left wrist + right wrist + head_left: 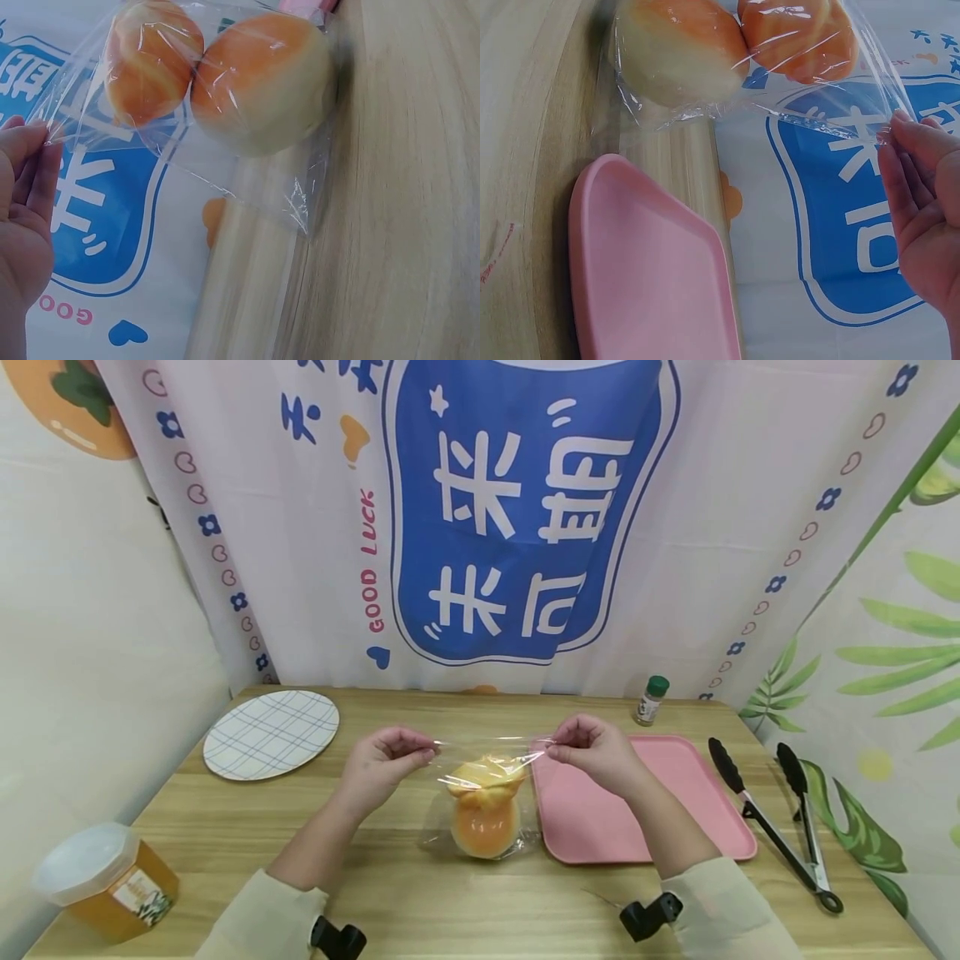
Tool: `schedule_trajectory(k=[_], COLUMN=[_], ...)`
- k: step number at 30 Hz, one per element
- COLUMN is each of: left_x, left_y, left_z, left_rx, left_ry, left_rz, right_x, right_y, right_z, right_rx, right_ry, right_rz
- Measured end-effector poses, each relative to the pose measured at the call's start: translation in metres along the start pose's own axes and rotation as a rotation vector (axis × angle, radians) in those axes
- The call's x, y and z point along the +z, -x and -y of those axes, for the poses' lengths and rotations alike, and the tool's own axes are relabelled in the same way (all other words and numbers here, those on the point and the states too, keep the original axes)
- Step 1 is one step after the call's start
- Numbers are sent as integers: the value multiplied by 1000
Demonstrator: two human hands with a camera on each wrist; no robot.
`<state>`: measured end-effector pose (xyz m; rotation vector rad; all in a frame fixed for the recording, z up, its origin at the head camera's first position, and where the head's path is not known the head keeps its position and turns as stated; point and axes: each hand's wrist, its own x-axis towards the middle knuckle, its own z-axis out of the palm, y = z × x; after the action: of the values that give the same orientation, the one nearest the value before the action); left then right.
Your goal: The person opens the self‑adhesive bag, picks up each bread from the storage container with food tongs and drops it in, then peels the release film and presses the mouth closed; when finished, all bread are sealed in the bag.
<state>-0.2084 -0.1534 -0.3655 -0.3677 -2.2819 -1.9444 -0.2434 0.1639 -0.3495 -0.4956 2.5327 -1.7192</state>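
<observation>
A clear plastic bag (225,176) stands on the wooden table with bread inside it. In it are a round golden-brown bun (486,827) at the bottom and a second, twisted-looking bun (487,779) above. My left hand (386,764) pinches the left corner of the bag's top edge between thumb and fingers. At the opposite corner, my right hand (596,753) pinches the edge the same way. Between the hands the top edge is stretched nearly straight. In the right wrist view the thumb and fingertips (900,124) meet on the plastic.
Right of the bag lies a pink tray (600,827), with black-tipped tongs (787,852) beyond it. A green-capped shaker bottle (651,702) stands behind the tray. At the left are a checked plate (272,735) and a honey-coloured tub with a white lid (112,885).
</observation>
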Motion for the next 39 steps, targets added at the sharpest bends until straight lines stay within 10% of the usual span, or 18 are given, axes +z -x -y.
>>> schedule_trajectory(k=[27, 39], left_x=[23, 33], left_y=[-12, -2], left_z=[23, 3], left_rx=[-194, -137], left_ry=[295, 229], left_rz=[14, 62], right_x=[4, 31], right_y=[-2, -17], right_z=[0, 55], right_rx=[21, -85], right_ry=[4, 556], right_rz=[68, 260])
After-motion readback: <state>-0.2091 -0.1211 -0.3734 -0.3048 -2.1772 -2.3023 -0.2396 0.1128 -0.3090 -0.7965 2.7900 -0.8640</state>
